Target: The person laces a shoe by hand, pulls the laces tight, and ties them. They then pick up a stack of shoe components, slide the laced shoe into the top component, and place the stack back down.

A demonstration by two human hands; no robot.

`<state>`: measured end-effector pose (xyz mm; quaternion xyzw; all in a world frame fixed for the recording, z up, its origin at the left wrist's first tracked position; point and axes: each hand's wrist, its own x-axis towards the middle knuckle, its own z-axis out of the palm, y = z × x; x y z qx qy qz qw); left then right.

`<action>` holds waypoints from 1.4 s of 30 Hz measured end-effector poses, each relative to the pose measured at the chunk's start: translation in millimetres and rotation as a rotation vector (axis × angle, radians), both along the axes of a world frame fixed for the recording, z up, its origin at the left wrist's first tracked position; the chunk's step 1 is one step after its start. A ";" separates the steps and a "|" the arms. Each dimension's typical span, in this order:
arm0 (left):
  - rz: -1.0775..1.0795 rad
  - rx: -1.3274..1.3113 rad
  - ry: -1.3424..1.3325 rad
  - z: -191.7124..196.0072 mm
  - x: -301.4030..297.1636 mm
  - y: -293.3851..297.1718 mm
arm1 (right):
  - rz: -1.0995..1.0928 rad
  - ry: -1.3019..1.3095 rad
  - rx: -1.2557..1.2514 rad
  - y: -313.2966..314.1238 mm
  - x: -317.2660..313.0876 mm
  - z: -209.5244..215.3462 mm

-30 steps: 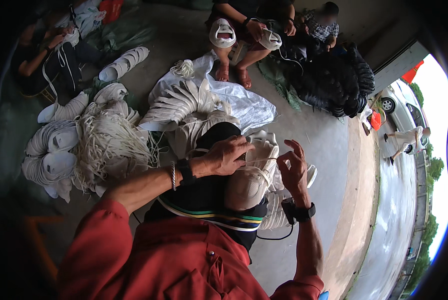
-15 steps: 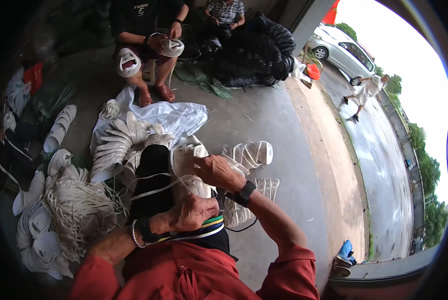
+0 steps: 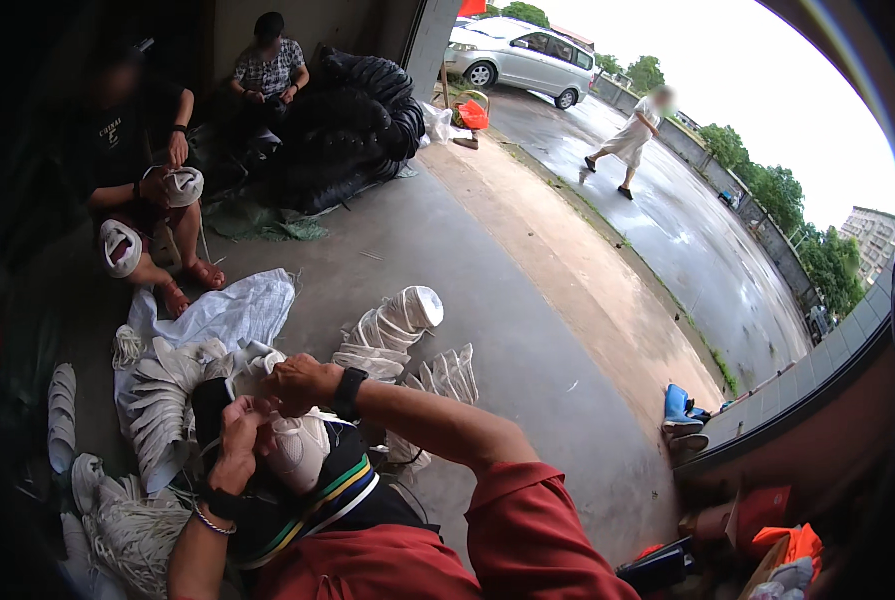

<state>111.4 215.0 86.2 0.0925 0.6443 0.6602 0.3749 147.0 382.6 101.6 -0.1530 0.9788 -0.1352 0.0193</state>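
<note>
A white shoe upper [image 3: 299,455] lies across my lap, its rounded toe toward me. My left hand [image 3: 240,440] is closed in a pinch at the left side of the upper; what sits between the fingertips is too small to tell. Against it, my right hand [image 3: 305,385] bends over the far part of the upper, fingers closed on it and hiding the lace area. Black cloth [image 3: 358,450] with green, yellow, blue and white stripes covers my lap beneath the upper.
Nested stacks of white uppers stand right [image 3: 393,325] and left [image 3: 163,400]. White laces [image 3: 143,530] lie at lower left by another stack [image 3: 62,415]. A white sack [image 3: 253,305] lies ahead. Two people sit beyond, near a black pile [image 3: 348,130]; another person walks outside by a silver car [image 3: 528,60].
My view has swung to the right. Both hands have moved to the far part of the upper and come together. The white lace strands stretched leftward earlier no longer show clearly.
</note>
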 end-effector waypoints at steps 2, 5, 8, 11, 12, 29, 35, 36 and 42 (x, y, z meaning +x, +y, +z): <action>-0.030 -0.017 0.053 -5.0 -6.4 3.2 | 0.033 -0.025 -0.015 5.8 1.9 -3.6; -0.083 -0.119 0.027 -3.7 -4.8 11.9 | 0.071 -0.028 -0.008 11.0 1.7 -8.0; -0.090 -0.107 0.036 -4.2 -4.9 18.8 | 0.105 -0.047 -0.060 14.5 3.5 -10.1; -0.176 -0.127 0.115 -15.9 -16.8 18.6 | 0.114 0.018 -0.092 15.5 5.3 -12.3; -0.182 -0.129 0.113 -17.9 -20.0 19.8 | 0.136 0.066 -0.105 16.2 4.6 -15.3; -0.302 -0.122 0.128 -32.9 -34.9 18.8 | 0.031 0.272 -0.177 12.9 13.5 -33.2; -0.131 -0.148 0.133 -26.0 -22.0 18.4 | -0.001 0.233 -0.198 8.1 16.0 -31.2; -0.131 -0.146 0.134 -22.4 -24.4 10.4 | 0.007 0.246 -0.213 6.4 16.4 -28.5; 0.158 -0.131 0.229 -35.4 -71.2 -70.0 | -0.066 0.264 -0.276 3.9 16.2 -30.1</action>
